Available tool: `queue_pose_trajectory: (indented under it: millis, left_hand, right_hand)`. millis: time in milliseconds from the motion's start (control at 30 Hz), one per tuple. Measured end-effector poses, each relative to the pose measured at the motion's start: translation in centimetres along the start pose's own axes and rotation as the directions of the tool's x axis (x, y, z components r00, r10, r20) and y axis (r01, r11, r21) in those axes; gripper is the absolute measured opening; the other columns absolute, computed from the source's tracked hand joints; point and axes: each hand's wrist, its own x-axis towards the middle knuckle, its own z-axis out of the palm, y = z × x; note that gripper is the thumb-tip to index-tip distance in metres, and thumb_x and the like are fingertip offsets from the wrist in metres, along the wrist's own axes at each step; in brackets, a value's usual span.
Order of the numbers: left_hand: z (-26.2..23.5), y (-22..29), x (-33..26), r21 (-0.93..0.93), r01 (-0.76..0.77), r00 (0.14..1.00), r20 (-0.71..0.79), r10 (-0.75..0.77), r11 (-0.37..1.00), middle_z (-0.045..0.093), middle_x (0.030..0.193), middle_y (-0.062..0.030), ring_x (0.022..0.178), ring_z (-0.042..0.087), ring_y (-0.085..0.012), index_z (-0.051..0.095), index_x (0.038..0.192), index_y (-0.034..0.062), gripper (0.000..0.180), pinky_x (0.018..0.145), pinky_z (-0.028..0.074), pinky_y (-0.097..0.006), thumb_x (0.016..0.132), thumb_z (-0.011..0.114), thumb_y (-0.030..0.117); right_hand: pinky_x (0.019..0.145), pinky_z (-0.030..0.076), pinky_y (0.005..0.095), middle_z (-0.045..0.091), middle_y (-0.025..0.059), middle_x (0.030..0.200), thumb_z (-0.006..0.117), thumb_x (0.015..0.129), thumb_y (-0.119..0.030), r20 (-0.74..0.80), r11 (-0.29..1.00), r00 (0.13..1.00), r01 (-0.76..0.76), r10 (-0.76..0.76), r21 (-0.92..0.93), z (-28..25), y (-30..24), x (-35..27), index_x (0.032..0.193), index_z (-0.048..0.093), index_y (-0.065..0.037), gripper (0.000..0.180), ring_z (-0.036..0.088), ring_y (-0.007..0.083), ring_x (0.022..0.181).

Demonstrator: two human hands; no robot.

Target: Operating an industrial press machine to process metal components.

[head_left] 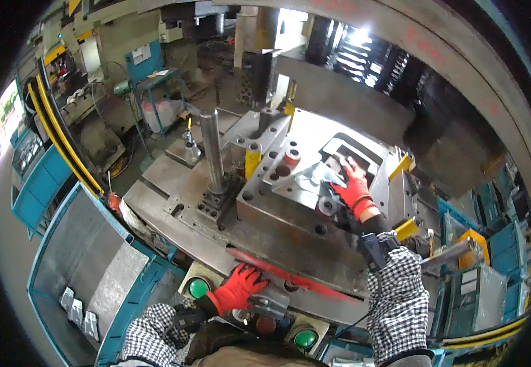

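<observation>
On the die block point(290, 202) of the press, a bent sheet-metal part point(314, 177) lies by the dark cut-out point(354, 150). Right hand point(352, 186), red glove, is stretched forward over it, fingers spread and pressed flat on the part's right end; grip open, touching, not clasping. Checked sleeve point(397, 293) with a dark wrist strap behind it. Red-topped round pin point(292, 156) and yellow post point(252, 160) stand left of the part; tall steel guide post point(211, 150) further left, on the base plate point(167, 189). Yellow stop point(402, 165) just right of the hand.

Left hand point(238, 289), also red-gloved, rests low on the front control panel point(278, 309), fingers loosely spread, holding nothing. Green button point(199, 287) just left of it; second green button point(304, 338) to the right. Blue bin point(88, 269) with small metal pieces at far left.
</observation>
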Motion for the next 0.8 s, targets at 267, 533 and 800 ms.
queue_pose_trajectory:
  millis: [267, 533, 800]
  left_hand:
    - [-1.4, -5.9, -8.6, -0.374, 0.215, 0.803, -0.458, -0.382, 0.902, 0.054, 0.151, -0.0248, 0.139, 0.051, -0.0431, 0.049, 0.154, 0.0033, 0.090, 0.118, 0.040, -0.051, 0.077, 0.089, 0.025]
    - [15.8, -13.5, -22.7, -0.906, 0.421, 0.506, 0.271, -0.819, -0.040, 0.062, 0.146, -0.0173, 0.129, 0.061, -0.0255, 0.038, 0.159, -0.0062, 0.108, 0.111, 0.048, -0.039, 0.074, 0.098, 0.024]
    - [13.5, -9.8, -19.6, -0.959, 0.281, 0.546, 0.138, -0.826, 0.025, 0.071, 0.129, -0.0104, 0.113, 0.069, -0.0206, 0.058, 0.142, -0.0012, 0.075, 0.098, 0.056, -0.037, 0.076, 0.092, 0.004]
  right_hand:
    - [0.108, 0.050, 0.0421, 0.065, 0.0202, 0.139, 0.083, 0.086, -0.025, 0.692, 0.751, 0.719, -0.420, -0.068, 0.509, -10.2, -6.7, -29.9, 0.147, 0.058, -0.005, 0.068, 0.063, 0.0325, 0.127]
    - [0.111, 0.048, 0.0465, 0.064, 0.0233, 0.142, 0.084, 0.078, -0.061, 0.613, 0.604, 0.630, -0.742, 0.477, 0.291, 6.0, -3.2, -60.0, 0.149, 0.055, -0.004, 0.096, 0.059, 0.0388, 0.134]
    - [0.113, 0.048, 0.0492, 0.057, 0.0295, 0.147, 0.087, 0.066, -0.074, 0.405, 0.562, 0.527, -0.826, 0.748, 0.037, 10.2, -5.6, -60.5, 0.156, 0.041, 0.004, 0.128, 0.056, 0.0424, 0.137]
